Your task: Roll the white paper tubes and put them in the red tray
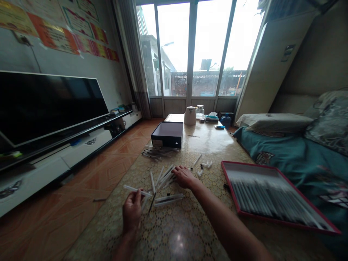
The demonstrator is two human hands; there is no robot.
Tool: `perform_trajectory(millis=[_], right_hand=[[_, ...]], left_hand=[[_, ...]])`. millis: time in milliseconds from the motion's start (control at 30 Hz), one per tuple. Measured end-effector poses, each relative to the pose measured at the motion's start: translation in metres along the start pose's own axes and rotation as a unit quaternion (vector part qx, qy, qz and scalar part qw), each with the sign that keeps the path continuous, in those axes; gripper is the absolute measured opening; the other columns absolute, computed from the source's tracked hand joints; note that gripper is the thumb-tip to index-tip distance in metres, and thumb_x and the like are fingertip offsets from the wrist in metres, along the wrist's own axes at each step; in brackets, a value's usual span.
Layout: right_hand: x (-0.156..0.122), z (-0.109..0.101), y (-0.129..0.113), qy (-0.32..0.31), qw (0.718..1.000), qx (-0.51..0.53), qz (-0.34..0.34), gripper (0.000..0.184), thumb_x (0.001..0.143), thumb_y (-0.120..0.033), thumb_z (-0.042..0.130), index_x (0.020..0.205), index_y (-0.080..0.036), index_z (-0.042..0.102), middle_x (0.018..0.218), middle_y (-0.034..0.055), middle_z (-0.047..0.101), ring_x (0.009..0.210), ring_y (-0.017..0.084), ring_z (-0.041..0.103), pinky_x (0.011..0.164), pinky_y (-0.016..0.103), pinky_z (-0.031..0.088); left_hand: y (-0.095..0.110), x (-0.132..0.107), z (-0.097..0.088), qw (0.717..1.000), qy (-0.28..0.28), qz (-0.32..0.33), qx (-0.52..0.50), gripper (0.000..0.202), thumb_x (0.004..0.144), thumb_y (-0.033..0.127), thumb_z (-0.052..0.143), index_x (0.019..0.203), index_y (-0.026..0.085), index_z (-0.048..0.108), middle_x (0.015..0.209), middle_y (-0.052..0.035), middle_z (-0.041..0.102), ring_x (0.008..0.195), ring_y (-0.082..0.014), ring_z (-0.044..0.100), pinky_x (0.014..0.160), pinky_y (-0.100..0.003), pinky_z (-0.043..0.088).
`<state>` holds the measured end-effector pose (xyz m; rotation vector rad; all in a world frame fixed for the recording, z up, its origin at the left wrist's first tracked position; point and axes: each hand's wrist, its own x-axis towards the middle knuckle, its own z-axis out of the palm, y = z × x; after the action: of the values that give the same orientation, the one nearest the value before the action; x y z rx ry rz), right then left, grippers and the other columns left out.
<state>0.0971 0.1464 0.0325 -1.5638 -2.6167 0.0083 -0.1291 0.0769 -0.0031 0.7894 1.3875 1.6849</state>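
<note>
In my left hand (132,212), thumb and fingers pinch a clear, whitish pen barrel (130,188) near the table's left side. My right hand (185,177) reaches over a loose pile of translucent pen barrels (164,176), its bent fingertips touching the pile's right end. What those fingers grip, if anything, is hidden. Between the hands, more pen tubes (169,198) lie on the table, along with a thin dark refill (151,203). Small white caps (200,172) and black bits lie right of my right hand.
The patterned table (174,232) carries a red-rimmed tray (231,190) with rows of pens at right. Behind the pile are dark pen parts (157,153) and an open dark box (166,141). A kettle (190,116), glass jar (200,111) and tissue pack (212,117) stand farther back.
</note>
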Motion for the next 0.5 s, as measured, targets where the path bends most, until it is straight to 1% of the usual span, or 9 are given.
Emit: perform_trajectory(millis=[100, 167, 233, 300, 400, 500], right_hand=[[0.0, -0.002, 0.0, -0.009, 1.0, -0.004, -0.001, 0.027, 0.08, -0.022, 0.053, 0.107, -0.018, 0.054, 0.107, 0.0095, 0.058, 0.103, 0.023, 0.05, 0.084, 0.035, 0.038], [-0.002, -0.006, -0.001, -0.017, 1.0, -0.008, -0.005, 0.025, 0.081, -0.02, 0.051, 0.106, -0.019, 0.055, 0.106, 0.0095, 0.058, 0.102, 0.022, 0.052, 0.082, 0.034, 0.04], [-0.006, -0.01, -0.004, -0.028, 0.999, -0.015, -0.014, 0.025, 0.081, -0.016, 0.049, 0.104, -0.019, 0.057, 0.105, 0.0101, 0.059, 0.101, 0.022, 0.054, 0.079, 0.032, 0.042], [-0.01, -0.014, -0.006, -0.043, 0.999, -0.023, -0.02, 0.027, 0.078, -0.013, 0.05, 0.103, -0.017, 0.058, 0.103, 0.0116, 0.061, 0.097, 0.023, 0.058, 0.075, 0.032, 0.045], [-0.017, -0.018, -0.008, -0.077, 0.996, -0.036, -0.016, 0.027, 0.073, -0.012, 0.055, 0.099, -0.014, 0.062, 0.096, 0.0139, 0.064, 0.086, 0.025, 0.063, 0.068, 0.032, 0.048], [-0.02, -0.019, -0.01, -0.115, 0.992, -0.045, -0.004, 0.023, 0.068, -0.012, 0.062, 0.09, -0.013, 0.066, 0.087, 0.0129, 0.068, 0.079, 0.024, 0.066, 0.065, 0.029, 0.049]], left_hand=[[-0.002, 0.006, -0.01, 0.997, -0.029, 0.018, 0.076, 0.037, 0.058, 0.048, 0.068, 0.073, 0.014, 0.066, 0.062, -0.0016, 0.066, 0.062, -0.0181, 0.062, 0.06, -0.027, 0.049], [-0.005, 0.006, -0.01, 0.996, -0.02, 0.02, 0.091, 0.039, 0.059, 0.05, 0.067, 0.074, 0.014, 0.066, 0.062, -0.002, 0.066, 0.062, -0.0185, 0.063, 0.06, -0.028, 0.049], [-0.008, 0.003, -0.004, 0.997, 0.001, 0.018, 0.072, 0.039, 0.06, 0.05, 0.066, 0.074, 0.014, 0.065, 0.063, -0.0026, 0.067, 0.063, -0.0189, 0.063, 0.06, -0.028, 0.049], [-0.011, -0.003, 0.007, 0.999, 0.015, 0.009, 0.037, 0.038, 0.06, 0.049, 0.067, 0.074, 0.014, 0.065, 0.064, -0.003, 0.067, 0.063, -0.019, 0.064, 0.061, -0.029, 0.05], [-0.012, -0.012, 0.024, 0.999, 0.026, -0.015, -0.029, 0.033, 0.059, 0.043, 0.069, 0.073, 0.013, 0.064, 0.065, -0.0019, 0.066, 0.062, -0.0175, 0.064, 0.062, -0.03, 0.052], [-0.009, -0.015, 0.033, 0.993, 0.043, -0.051, -0.096, 0.029, 0.057, 0.038, 0.071, 0.072, 0.014, 0.063, 0.065, 0.0006, 0.065, 0.06, -0.0138, 0.063, 0.062, -0.027, 0.052]])
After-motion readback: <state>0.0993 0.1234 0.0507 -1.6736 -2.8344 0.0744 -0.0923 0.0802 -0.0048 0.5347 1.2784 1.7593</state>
